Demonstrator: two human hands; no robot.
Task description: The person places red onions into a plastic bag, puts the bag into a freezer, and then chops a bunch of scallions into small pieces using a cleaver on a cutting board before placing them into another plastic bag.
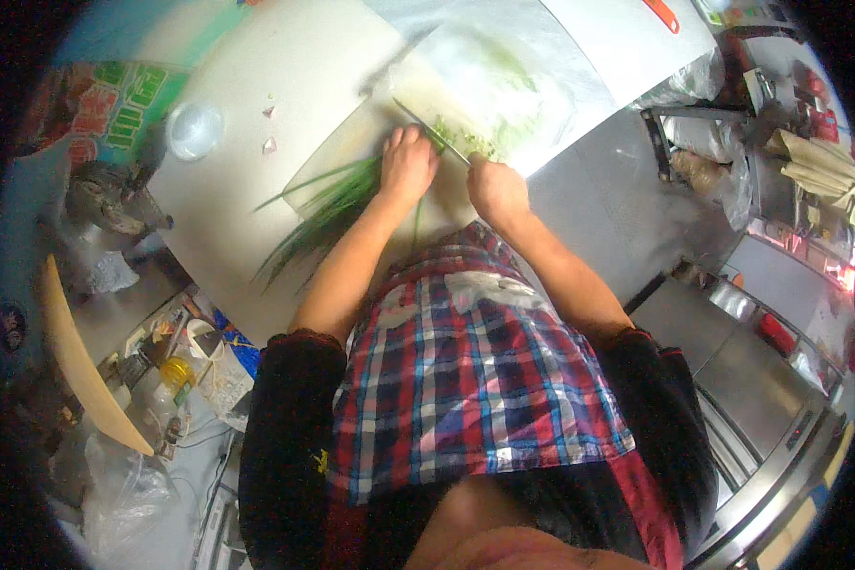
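Note:
My left hand presses down on a bunch of long green stalks, likely scallions or chives, near their end on a pale cutting board. The long leaves trail off the board's left side. In my right hand is the handle of a kitchen knife; its blade slants up and left, just beyond my left fingertips. Small chopped green pieces lie on the far side of the blade. Behind them is a clear plastic bag with something pale green in or under it.
A small translucent bowl stands on the white table at the left, near small pinkish scraps. An orange-handled tool lies at the far right. A stainless steel counter or appliance is at the lower right.

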